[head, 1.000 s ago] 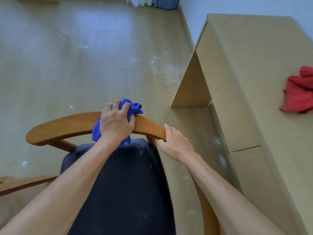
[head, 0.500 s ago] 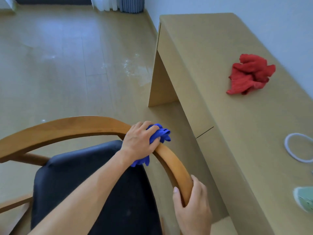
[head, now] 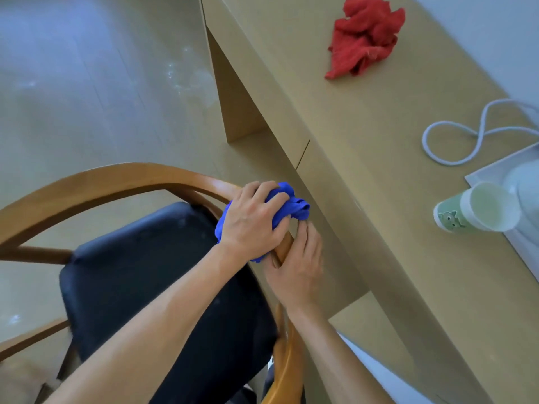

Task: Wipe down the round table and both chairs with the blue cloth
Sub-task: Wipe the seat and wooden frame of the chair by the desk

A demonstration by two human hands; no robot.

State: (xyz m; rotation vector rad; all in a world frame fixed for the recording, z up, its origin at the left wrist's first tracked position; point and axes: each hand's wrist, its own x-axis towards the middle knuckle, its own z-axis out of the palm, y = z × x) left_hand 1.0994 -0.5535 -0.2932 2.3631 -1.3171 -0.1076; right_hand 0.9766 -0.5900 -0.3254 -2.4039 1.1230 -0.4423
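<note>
A wooden chair (head: 96, 185) with a curved rail and a dark blue seat cushion (head: 151, 275) stands below me. My left hand (head: 252, 221) grips the bunched blue cloth (head: 291, 201) and presses it onto the right side of the rail. Just below it, my right hand (head: 297, 266) holds the same rail, fingers curled round the wood. The two hands almost touch. No round table is in view.
A long tan desk (head: 364, 176) runs along the chair's right side, very close to the rail. On it lie a crumpled red cloth (head: 364, 39), a white cord (head: 455, 138), a green paper cup (head: 478, 209) on its side and a white tray (head: 495, 173). Wooden floor lies to the left.
My left hand has slid the blue cloth along the rail to the right and down, toward my right hand. My view has swung right over the desk.
</note>
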